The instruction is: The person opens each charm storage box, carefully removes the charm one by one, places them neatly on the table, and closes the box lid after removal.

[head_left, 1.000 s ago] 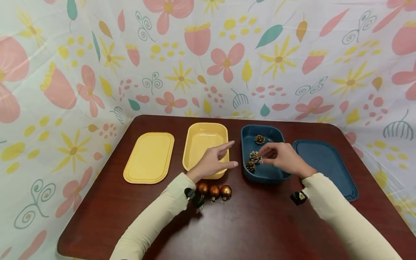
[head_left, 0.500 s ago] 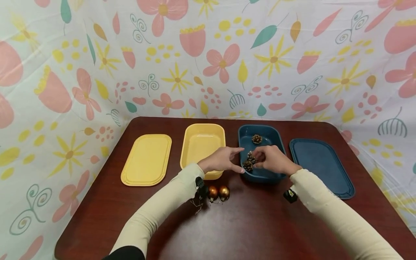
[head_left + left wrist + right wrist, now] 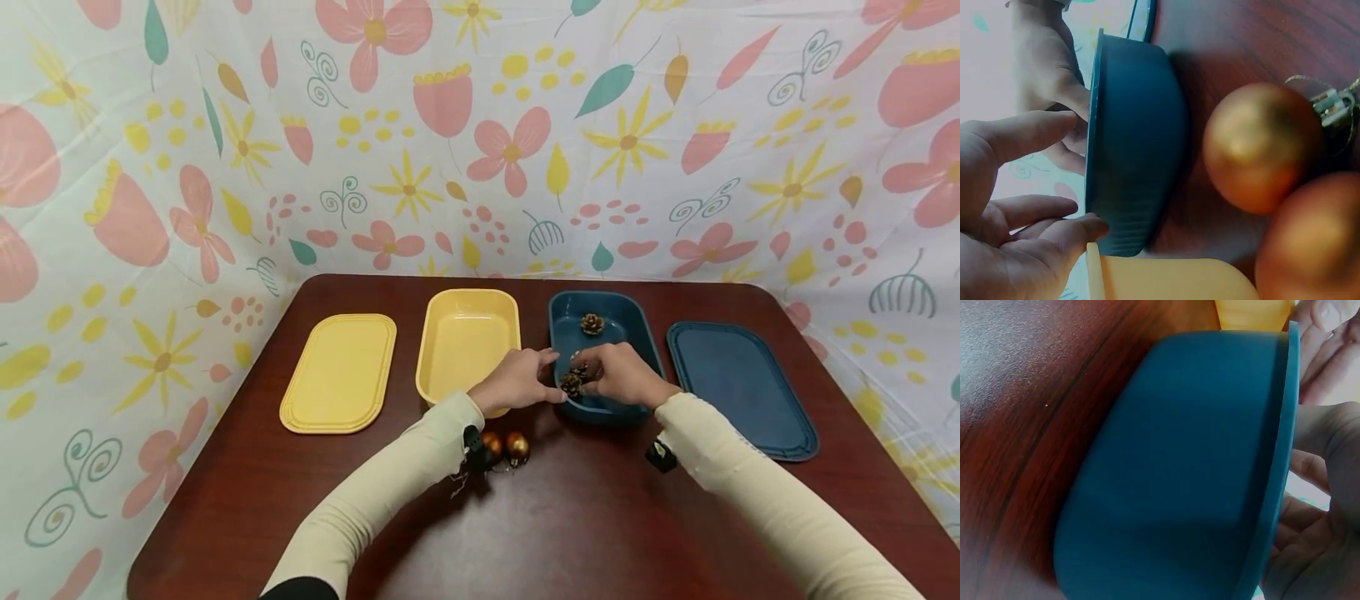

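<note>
In the head view my right hand [image 3: 621, 372] reaches into the blue container [image 3: 647, 332], its thumb and fingers curled round a pine cone [image 3: 581, 368]. Touching that cone or close by is another pine cone [image 3: 572, 384], near the left wall. A third pine cone [image 3: 592, 323] sits toward the back, apart from my fingers. My left hand [image 3: 519, 382] is at the blue container's left rim, thumb and fingers spread and holding nothing. In the left wrist view, one fingertip of it overlaps the rim beside the yellow container. The blue wall [image 3: 1179, 462] hides my right fingertips in the right wrist view.
The yellow container [image 3: 463, 337] stands to the left, with a yellow lid [image 3: 341, 373] beyond it. A blue lid [image 3: 741, 389] lies at the right. Copper ornament balls [image 3: 517, 447] rest on the dark table [image 3: 585, 517] below my left wrist, partly hidden by it.
My right hand has lowered into the blue container and closed its fingers on a pine cone. My left hand has moved right, from beside the yellow container to the blue rim.
</note>
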`<state>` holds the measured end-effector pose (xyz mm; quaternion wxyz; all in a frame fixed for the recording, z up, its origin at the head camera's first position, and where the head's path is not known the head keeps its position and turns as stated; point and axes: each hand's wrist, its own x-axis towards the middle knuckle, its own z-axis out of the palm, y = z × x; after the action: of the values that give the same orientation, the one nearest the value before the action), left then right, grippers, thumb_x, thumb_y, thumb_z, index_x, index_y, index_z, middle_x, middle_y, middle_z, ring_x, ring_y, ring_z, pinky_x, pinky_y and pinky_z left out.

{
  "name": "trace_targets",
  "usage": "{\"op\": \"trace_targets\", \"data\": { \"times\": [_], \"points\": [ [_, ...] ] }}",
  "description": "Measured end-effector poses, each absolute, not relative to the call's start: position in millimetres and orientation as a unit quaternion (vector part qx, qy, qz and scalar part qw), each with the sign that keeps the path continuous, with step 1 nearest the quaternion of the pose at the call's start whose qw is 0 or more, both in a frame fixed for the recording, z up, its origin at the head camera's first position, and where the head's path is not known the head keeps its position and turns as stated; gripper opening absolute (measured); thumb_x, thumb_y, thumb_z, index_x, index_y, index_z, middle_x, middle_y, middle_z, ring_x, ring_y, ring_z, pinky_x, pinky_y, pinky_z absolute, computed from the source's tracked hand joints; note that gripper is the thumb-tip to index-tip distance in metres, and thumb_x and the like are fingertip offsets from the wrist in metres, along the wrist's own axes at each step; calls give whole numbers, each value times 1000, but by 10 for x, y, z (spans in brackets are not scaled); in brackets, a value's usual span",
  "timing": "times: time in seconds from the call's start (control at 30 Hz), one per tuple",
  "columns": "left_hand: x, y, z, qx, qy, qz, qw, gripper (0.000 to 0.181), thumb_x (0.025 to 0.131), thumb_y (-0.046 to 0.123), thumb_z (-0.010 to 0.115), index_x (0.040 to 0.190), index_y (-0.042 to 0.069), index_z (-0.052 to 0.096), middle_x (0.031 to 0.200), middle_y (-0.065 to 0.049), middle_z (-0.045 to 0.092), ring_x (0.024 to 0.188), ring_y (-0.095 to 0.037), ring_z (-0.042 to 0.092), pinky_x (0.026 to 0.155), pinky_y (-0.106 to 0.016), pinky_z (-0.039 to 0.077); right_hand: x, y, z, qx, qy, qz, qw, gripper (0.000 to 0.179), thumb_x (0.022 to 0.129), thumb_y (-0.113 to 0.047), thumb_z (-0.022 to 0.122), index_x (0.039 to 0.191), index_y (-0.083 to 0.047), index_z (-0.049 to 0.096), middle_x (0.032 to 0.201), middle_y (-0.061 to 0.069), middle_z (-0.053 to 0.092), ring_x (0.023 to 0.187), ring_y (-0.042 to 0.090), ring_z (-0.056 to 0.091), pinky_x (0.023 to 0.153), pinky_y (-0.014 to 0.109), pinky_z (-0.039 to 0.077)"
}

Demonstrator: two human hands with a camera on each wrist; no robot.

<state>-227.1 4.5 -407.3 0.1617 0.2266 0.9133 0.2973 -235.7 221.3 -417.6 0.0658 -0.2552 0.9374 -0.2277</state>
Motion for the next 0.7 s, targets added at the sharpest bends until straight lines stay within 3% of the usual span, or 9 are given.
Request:
{"op": "trace_targets", "data": {
  "times": [0.1,0.17,0.3,0.43,0.6,0.7],
  "points": [
    [-2282,46,-4070,220,917,293,159,68,89,35,77,149,16,51,155,-1,48,65,-12,57,69,-20,48,-2369,2188,-4193,-252,937,-230,72,39,82,-8,81,120,-1,72,114,22,73,85,26,74,70,39,62],
    [-2289,48,-4070,218,913,303,163,67,89,34,77,148,15,51,154,-2,49,49,-11,41,61,-21,42,-2377,2178,-4206,-248,939,-228,73,38,83,-9,81,119,-1,73,116,22,73,86,26,74,70,39,62],
    [-2294,58,-4077,221,911,308,162,66,89,33,77,148,15,52,154,-3,50,42,-7,31,54,-18,36,-2379,2173,-4239,-243,942,-220,65,36,82,-9,81,117,-3,74,107,18,76,83,23,74,68,37,62],
    [-2287,68,-4081,220,910,310,165,68,89,32,78,149,15,51,155,-4,49,38,-11,20,46,-21,28,-2373,2156,-4248,-239,946,-209,60,33,82,-9,81,115,-5,75,97,13,77,79,19,72,66,36,61],
    [-2278,67,-4091,216,910,312,166,69,89,31,78,150,14,49,155,-4,48,38,-12,24,50,-21,35,-2350,2098,-4230,-231,952,-193,60,30,82,-14,82,111,-9,77,90,8,78,75,16,71,72,43,59],
    [-2267,71,-4100,218,915,302,157,69,89,31,78,150,14,49,154,-4,49,53,-12,54,66,-21,52,-2343,2077,-4233,-232,954,-182,56,30,82,-16,83,111,-10,77,90,7,78,75,15,71,77,50,57]
  ]
}}
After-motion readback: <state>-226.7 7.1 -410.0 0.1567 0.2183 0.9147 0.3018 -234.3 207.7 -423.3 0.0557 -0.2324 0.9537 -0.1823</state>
